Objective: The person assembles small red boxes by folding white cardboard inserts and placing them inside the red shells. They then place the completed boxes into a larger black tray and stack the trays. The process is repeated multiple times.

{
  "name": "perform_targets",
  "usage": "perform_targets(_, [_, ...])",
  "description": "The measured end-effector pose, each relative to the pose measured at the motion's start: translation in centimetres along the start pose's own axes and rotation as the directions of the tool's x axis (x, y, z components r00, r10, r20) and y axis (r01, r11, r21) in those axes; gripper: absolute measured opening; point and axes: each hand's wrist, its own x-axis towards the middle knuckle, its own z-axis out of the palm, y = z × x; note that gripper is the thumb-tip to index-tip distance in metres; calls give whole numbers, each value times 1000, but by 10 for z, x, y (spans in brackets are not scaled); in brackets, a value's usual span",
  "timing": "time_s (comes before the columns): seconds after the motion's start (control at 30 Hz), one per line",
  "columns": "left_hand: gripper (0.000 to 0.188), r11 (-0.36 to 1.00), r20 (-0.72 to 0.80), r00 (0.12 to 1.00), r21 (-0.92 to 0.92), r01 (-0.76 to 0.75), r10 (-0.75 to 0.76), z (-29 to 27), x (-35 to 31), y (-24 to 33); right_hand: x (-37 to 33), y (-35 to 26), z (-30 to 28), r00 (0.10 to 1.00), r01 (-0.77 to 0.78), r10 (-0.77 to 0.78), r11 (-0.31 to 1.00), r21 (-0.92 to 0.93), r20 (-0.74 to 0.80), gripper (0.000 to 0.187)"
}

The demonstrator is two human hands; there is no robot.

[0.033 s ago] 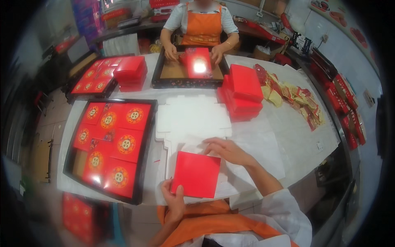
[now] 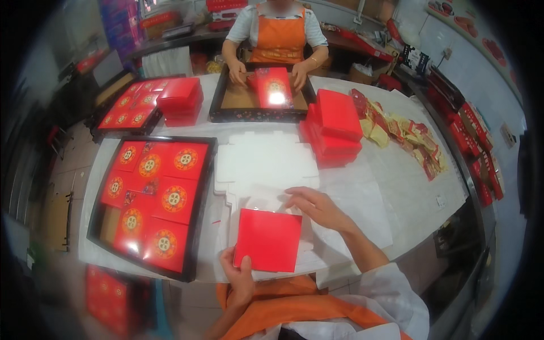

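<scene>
A square red box (image 2: 268, 241) with a plain face is tilted over the near edge of the table. My left hand (image 2: 239, 273) grips its lower left corner, thumb on the face and the other fingers behind. Just beyond the box's upper right corner, my right hand (image 2: 317, 207) has its fingers stretched out and slightly bent. Whether those fingertips touch the thin pale flap behind the box I cannot tell. Flat white cardboard blanks (image 2: 266, 161) lie stacked behind the box.
A black-edged tray (image 2: 195, 238) of red boxes with round emblems lies left. Red boxes are piled at right (image 2: 339, 122) and far left (image 2: 180, 99). Opposite, a person in an orange apron (image 2: 280, 37) handles a red box in another tray (image 2: 255, 115). Gold and red wrappers (image 2: 405, 130) lie right.
The red box in my left hand has shifted slightly left. My right hand has moved a little to the right, away from it.
</scene>
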Motion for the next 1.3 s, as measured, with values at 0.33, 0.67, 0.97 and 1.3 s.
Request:
perform_targets(0.33, [68, 956, 548, 830, 286, -67, -106, -28, -38, 29, -60, 17, 65, 966, 160, -123, 975, 153, -228, 28])
perform_targets(0.67, [26, 928, 465, 876, 367, -59, -129, -53, -33, 33, -93, 43, 114, 992, 77, -20, 882, 464, -125, 8])
perform_targets(0.97, [3, 964, 315, 949, 258, -57, -28, -44, -21, 6, -95, 56, 136, 755, 435, -364, 900, 2, -545, 7])
perform_targets(1.3, [31, 974, 233, 972, 222, -42, -12, -24, -26, 34, -102, 65, 148, 891, 294, -9, 772, 563, -453, 31])
